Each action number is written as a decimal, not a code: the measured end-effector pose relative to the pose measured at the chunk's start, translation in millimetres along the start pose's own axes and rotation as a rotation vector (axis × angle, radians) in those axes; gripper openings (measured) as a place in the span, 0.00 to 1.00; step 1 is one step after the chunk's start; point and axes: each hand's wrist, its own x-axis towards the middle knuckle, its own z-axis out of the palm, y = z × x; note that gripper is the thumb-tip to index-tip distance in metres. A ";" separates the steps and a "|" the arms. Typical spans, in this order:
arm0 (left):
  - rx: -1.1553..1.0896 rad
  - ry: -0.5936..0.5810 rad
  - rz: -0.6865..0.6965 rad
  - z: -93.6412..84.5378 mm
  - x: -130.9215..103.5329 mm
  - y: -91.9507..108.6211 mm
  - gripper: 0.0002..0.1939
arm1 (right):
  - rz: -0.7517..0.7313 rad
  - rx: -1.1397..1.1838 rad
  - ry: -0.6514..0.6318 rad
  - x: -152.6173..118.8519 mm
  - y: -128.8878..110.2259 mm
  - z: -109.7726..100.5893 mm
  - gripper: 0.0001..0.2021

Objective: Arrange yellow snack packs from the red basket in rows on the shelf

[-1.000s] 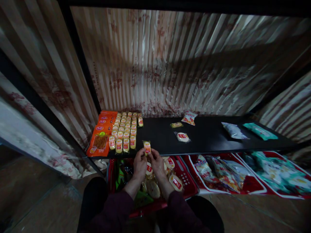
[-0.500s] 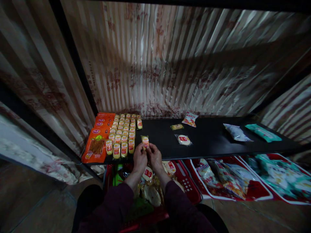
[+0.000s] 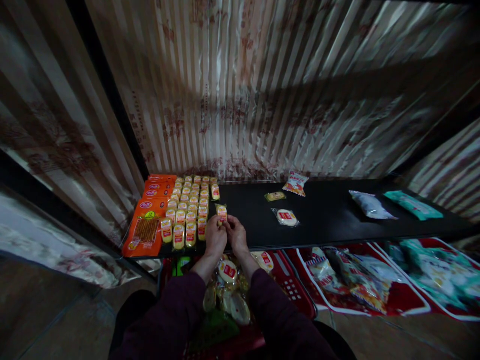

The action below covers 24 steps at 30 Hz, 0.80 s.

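Note:
Pinched at its lower edge, a small yellow packet [image 3: 221,212] stands upright above the shelf's front part. My left hand [image 3: 216,236] is closed on the packet's bottom. Touching it from the right, my right hand [image 3: 236,234] has its fingertips pressed together at the packet's lower corner; whether they hold it too is hidden. Left of my hands, rows of similar yellow packets [image 3: 191,233] stand on the black shelf [image 3: 247,220]. One more packet [image 3: 215,192] is at the back, right of the rows. Orange packs [image 3: 146,230] lie at the shelf's left end.
Farther right on the shelf lie a round white snack [image 3: 286,217], a flat yellow packet [image 3: 275,196], a red-white bag [image 3: 296,184], a pale bag [image 3: 372,205] and a teal bag [image 3: 414,204]. Red baskets [image 3: 296,285] of snacks sit below the front edge.
My hands and the held packet have moved slightly left and up toward the rows. The view has shifted a little.

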 end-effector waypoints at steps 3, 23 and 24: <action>0.042 0.008 0.016 3.5 8.0 3.4 0.15 | -0.008 -0.041 0.028 9.3 2.2 3.9 0.17; 0.221 -0.026 0.017 22.7 51.0 17.3 0.11 | 0.013 -0.094 0.035 58.0 11.6 18.5 0.11; 0.259 -0.042 0.014 23.0 52.9 18.0 0.11 | 0.016 -0.094 0.033 59.9 11.6 19.3 0.11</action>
